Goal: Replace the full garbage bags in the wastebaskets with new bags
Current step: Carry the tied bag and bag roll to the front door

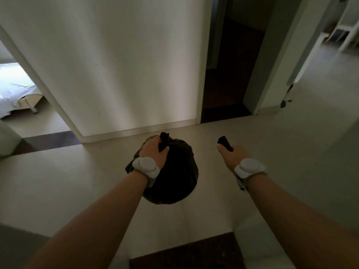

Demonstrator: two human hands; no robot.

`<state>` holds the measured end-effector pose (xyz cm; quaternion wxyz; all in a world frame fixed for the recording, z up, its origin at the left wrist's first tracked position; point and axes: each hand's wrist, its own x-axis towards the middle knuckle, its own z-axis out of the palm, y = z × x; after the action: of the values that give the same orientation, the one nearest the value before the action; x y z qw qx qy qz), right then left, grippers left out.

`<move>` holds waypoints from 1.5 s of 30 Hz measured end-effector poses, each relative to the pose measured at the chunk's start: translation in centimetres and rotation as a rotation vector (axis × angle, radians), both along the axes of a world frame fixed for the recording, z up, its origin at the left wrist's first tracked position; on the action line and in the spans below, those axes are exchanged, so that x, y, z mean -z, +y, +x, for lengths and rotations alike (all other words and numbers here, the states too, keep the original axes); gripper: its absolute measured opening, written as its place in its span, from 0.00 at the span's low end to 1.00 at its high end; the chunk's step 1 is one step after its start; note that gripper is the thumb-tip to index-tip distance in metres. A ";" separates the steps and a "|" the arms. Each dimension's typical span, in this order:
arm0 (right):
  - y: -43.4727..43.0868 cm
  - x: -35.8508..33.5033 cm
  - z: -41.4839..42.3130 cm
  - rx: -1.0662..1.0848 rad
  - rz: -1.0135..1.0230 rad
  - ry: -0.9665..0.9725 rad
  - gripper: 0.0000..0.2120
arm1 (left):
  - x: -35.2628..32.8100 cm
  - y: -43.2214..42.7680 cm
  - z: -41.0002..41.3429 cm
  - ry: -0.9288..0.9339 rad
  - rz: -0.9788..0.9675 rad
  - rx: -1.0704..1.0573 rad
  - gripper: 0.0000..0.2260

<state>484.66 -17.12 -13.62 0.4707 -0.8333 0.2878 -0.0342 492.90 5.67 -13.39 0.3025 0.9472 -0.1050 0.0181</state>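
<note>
The full black garbage bag (pixel 174 177) is hanging centre-frame over the pale floor (pixel 77 181) w/ its neck bunched up. You're gripping that neck in your left hand (pixel 153 150), fingers curling tight round it. Your right hand (pixel 233 154) is clenching a small dark roll (pixel 225 143) off to the side, well apart from the bag. Both wrists are wearing white bands (pixel 145 166). Ahead, a white wall (pixel 126 65) is standing between two doorways; a bed (pixel 13 88) is showing thru the left one, and a dark mat (pixel 186 253) is lying at the bottom edge.
</note>
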 end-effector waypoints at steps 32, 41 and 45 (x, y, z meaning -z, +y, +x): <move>-40.8 0.6 35.0 0.622 -0.027 0.141 0.18 | 1.2 -51.2 46.8 0.122 0.024 0.661 0.13; -54.5 2.3 35.7 0.910 0.004 0.186 0.18 | 1.2 -70.2 51.6 0.175 0.009 0.945 0.10; -61.0 2.8 35.3 0.984 -0.003 0.191 0.14 | 1.2 -78.6 51.8 0.178 -0.017 1.016 0.13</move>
<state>519.98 -78.14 -16.41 0.3690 -0.5991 0.6883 -0.1763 544.65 -72.91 -14.56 0.2884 0.7722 -0.5255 -0.2108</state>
